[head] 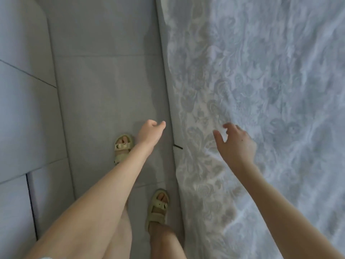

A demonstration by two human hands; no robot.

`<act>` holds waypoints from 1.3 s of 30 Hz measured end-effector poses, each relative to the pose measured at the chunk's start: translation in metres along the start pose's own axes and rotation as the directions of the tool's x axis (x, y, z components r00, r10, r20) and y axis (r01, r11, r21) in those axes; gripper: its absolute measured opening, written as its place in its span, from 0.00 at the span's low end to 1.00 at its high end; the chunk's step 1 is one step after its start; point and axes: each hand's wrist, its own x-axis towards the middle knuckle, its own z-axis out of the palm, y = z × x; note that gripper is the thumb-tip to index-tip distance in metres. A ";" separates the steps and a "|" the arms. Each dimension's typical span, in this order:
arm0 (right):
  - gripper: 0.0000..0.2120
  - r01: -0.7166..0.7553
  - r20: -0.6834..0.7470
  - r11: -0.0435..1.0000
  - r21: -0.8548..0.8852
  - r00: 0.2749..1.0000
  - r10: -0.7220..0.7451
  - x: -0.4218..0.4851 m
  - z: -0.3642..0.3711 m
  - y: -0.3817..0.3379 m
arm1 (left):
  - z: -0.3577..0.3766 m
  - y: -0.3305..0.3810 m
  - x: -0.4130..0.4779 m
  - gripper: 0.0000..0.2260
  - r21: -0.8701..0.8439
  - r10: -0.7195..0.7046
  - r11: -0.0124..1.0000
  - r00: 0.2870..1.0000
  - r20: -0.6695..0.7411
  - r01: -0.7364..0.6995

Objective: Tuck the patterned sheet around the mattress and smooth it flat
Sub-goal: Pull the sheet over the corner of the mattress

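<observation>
The patterned sheet (261, 90), pale blue-grey with a floral print, covers the bed on the right and is wrinkled toward the far right. Its left edge runs down along the side of the mattress (164, 58), where a thin pale strip shows. My right hand (236, 144) hovers over the sheet near that edge, fingers spread and relaxed, holding nothing. My left hand (150, 133) hangs over the floor just left of the bed edge, fingers loosely curled, with nothing in it.
A narrow aisle of grey floor tiles (104, 81) lies between the bed and pale cabinet fronts (22, 109) on the left. My feet in beige sandals (123, 146) stand in the aisle. A small dark object (178, 146) sticks out at the bed edge.
</observation>
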 end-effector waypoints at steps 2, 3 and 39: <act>0.29 -0.045 0.034 0.999 0.024 0.998 0.044 0.047 -0.008 -0.030 | -0.009 0.021 0.025 0.21 -0.002 0.046 0.999 0.998 0.033 -0.046; 0.33 -0.074 0.050 0.997 0.025 0.996 0.072 0.071 -0.012 -0.045 | -0.014 0.032 0.036 0.21 0.001 0.066 0.998 0.997 0.043 -0.066; 0.22 0.084 0.088 0.987 0.135 0.991 -0.097 0.435 -0.168 -0.191 | -0.120 0.397 0.273 0.18 -0.046 0.258 0.962 0.953 -0.160 -0.269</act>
